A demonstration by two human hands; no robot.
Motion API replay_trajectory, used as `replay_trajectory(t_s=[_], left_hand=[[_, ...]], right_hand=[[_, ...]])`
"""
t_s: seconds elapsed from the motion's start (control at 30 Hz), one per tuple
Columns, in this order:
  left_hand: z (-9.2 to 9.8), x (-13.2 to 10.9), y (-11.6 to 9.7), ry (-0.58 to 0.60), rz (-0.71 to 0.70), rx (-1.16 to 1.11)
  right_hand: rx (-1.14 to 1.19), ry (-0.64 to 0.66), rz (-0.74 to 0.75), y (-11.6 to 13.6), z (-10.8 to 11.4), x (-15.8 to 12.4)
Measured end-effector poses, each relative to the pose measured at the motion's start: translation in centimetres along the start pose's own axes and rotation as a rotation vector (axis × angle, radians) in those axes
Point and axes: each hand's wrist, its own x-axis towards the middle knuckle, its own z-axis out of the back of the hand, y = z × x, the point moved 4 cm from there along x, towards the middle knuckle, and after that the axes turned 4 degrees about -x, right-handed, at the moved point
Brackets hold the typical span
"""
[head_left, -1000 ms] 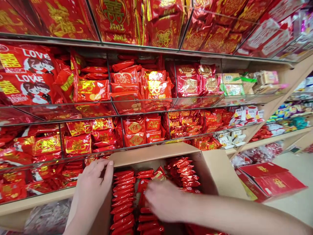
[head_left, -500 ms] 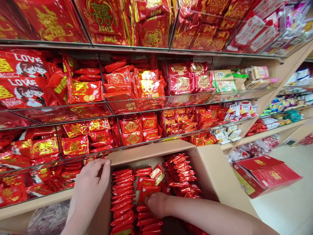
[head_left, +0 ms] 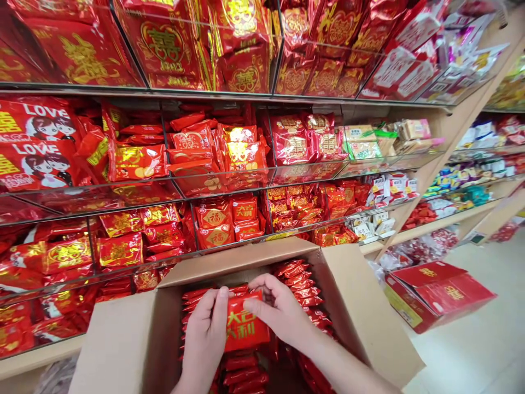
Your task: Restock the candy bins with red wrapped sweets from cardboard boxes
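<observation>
Between my two hands is a red candy packet [head_left: 246,331] with gold characters, raised above the rows in a cardboard box. My left hand [head_left: 206,328] grips its left edge, thumb and fingers pressed together. On its upper right part, my right hand [head_left: 276,312] pinches it with the thumb across the front. Below and around my hands the cardboard box [head_left: 139,334] stands with its flaps folded out. Inside are stacked red packets [head_left: 301,282] in rows, partly hidden by my hands and forearms.
Behind the box rise shelves with clear dividers [head_left: 268,134], filled with red and gold packets [head_left: 131,161]. White packets [head_left: 367,230] lie farther right. A red carton [head_left: 438,293] rests on the pale floor [head_left: 471,345] at the right.
My right hand has come up out of the rows with a red packet. My left hand has left the box's edge and moved right onto that packet. The left flap now shows folded out.
</observation>
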Motion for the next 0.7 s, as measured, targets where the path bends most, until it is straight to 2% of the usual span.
replay_trajectory(t_s=[0.07, 0.17, 0.23, 0.3, 0.37, 0.47, 0.57, 0.7], left_hand=[[-0.7, 0.0, 0.1, -0.131, 0.127, -0.197], [-1.8, -0.1, -0.1, -0.264, 0.309, -0.530], [-2.6, -0.5, -0.1, -0.297, 0.452, -0.683], [-3.2, -0.9, -0.1, -0.272, 0.534, -0.751], [-3.3, -1.1, 0.0, -0.251, 0.534, -0.744], [-2.9, -1.1, 0.2, -0.229, 0.460, -0.657], [-2.8, -0.9, 0.3, -0.164, 0.368, -0.552], [-2.4, -0.8, 0.1, -0.178, 0.212, -0.370]], right_hand=[[0.184, -0.194, -0.065, -1.0, -0.4, -0.1], [0.284, -0.349, -0.058, -2.1, -0.8, -0.2], [0.277, -0.427, -0.043, -2.3, -0.6, -0.2], [0.218, -0.476, -0.031, -2.4, -0.2, -0.3], [0.107, -0.498, -0.018, -2.3, 0.2, -0.3], [-0.031, -0.515, 0.006, -2.1, 0.5, -0.5], [-0.061, -0.528, 0.025, -2.1, 0.5, -0.7], [-0.120, -0.556, 0.021, -2.1, 0.6, -0.8]])
